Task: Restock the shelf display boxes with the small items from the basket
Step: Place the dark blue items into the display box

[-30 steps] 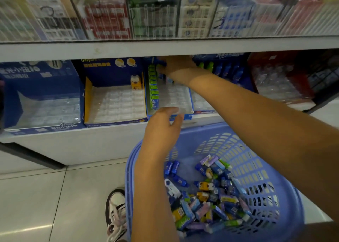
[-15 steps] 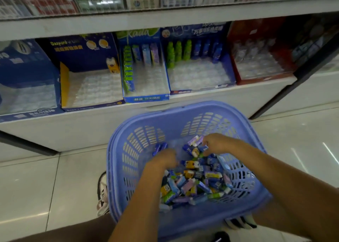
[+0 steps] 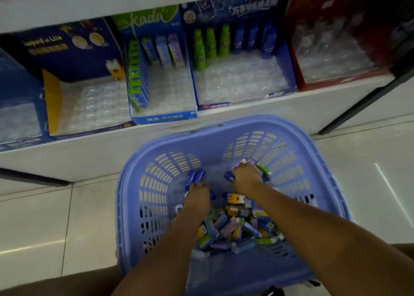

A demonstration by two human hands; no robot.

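Small items [image 3: 233, 226] low in basket [image 3: 120, 206]; left hand [image 3: 197, 197], right hand [image 3: 246, 176] inside rim.

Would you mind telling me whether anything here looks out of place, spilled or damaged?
Nothing stands out. The display boxes sit side by side on the shelf, only partly filled; the small items lie jumbled inside the basket, and I see none on the floor.

What the left hand [image 3: 197, 198] and right hand [image 3: 246, 178] grip in the basket [image 3: 224, 125] is hidden; the blue box [image 3: 18, 89] at nine o'clock is cropped.
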